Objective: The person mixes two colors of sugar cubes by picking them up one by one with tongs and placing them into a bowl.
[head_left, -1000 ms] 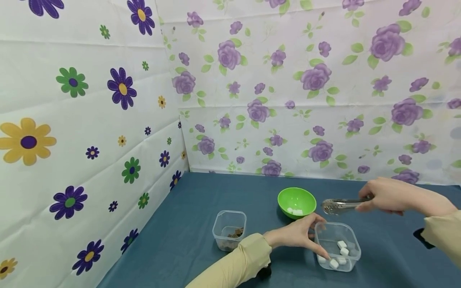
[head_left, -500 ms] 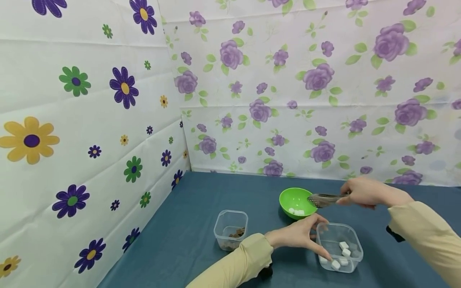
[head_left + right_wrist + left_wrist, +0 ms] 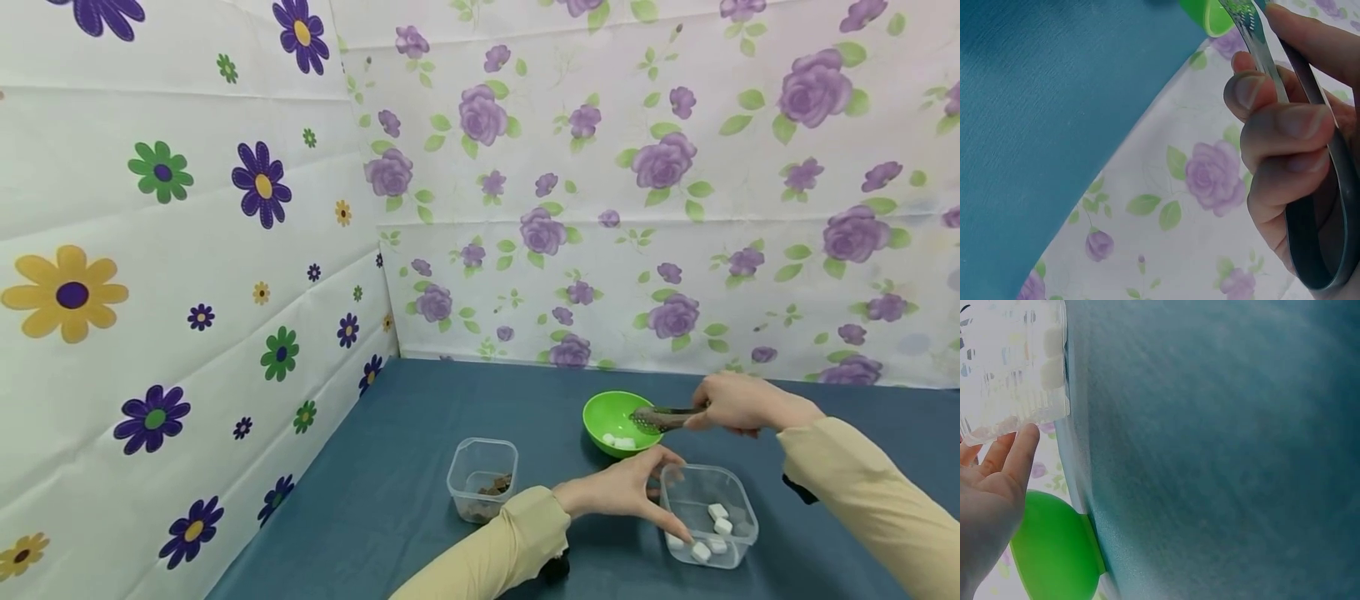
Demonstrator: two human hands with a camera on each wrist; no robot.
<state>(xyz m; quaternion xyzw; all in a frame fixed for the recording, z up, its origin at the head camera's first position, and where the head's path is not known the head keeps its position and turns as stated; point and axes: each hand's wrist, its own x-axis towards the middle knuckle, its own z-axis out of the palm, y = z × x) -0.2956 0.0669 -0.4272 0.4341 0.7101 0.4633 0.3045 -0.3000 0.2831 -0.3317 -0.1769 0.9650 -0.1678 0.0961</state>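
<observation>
In the head view my right hand (image 3: 742, 403) grips metal tongs (image 3: 663, 417), their perforated ends over the right side of a green bowl (image 3: 600, 410). Small white cubes lie at the bottom of the bowl. The right wrist view shows fingers wrapped about the handles of the tongs (image 3: 1300, 75). My left hand (image 3: 618, 492) holds the left side of a clear plastic container (image 3: 738, 500), thumb at the front and fingers behind. Several white cubes (image 3: 718, 512) lie in it. In the left wrist view, fingertips (image 3: 1029, 434) touch the container's wall.
A second clear container (image 3: 482, 475) with small brown pieces (image 3: 497, 485) stands left of the left hand. Blue cloth (image 3: 360, 517) covers the table. Flower-patterned sheets (image 3: 480, 208) hang at the back and left.
My right hand has carried the tongs leftward, from right of the bowl to over it. My left hand stays at the container.
</observation>
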